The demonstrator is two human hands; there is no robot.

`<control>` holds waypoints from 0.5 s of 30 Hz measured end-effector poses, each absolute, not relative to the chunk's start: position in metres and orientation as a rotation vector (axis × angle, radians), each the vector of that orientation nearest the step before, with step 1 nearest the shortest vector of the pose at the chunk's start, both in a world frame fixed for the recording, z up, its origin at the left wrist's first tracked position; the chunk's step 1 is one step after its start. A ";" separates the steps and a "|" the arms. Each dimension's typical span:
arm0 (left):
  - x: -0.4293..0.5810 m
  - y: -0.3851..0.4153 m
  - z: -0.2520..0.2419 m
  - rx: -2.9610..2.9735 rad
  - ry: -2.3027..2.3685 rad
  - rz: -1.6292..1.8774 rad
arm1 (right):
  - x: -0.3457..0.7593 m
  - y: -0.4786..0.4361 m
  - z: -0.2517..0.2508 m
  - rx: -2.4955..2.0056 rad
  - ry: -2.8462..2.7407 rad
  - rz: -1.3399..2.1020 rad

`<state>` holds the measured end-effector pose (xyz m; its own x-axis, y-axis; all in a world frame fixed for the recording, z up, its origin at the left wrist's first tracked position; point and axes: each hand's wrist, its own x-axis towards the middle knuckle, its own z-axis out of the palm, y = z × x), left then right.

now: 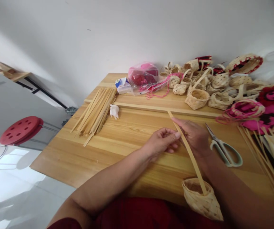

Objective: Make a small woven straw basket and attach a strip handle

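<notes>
A long, flat pale wooden strip [191, 156] rises out of a small woven basket [198, 198] at the table's front edge, close against my body. My right hand [194, 135] grips the strip near its upper end, thumb along it. My left hand [164, 140] pinches the same strip a little lower, thumb and fingertips closed on its side. The basket's rim faces up and its body tilts to the lower right. The strip's lower end is hidden inside the basket. Green-handled scissors [224, 152] lie just right of my right hand.
A bundle of strips [98, 111] lies on the table's left, beside a crumpled white tissue [114, 111]. A long flat stick [151, 108] runs across the table. Several finished baskets [197, 98], a pink bag [143, 78] and loose strips [267, 162] line the back and right.
</notes>
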<state>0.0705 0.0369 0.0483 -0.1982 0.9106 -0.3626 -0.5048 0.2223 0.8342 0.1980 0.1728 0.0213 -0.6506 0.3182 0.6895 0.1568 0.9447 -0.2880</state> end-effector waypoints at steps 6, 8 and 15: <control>0.082 0.039 0.050 0.310 1.127 1.529 | 0.195 0.165 0.028 -0.252 -2.307 0.256; 0.084 0.038 0.051 0.257 1.097 1.566 | 0.190 0.161 0.033 -0.245 -2.299 0.230; 0.076 0.016 0.061 0.170 1.029 1.573 | 0.221 0.178 0.063 -0.700 -2.313 0.171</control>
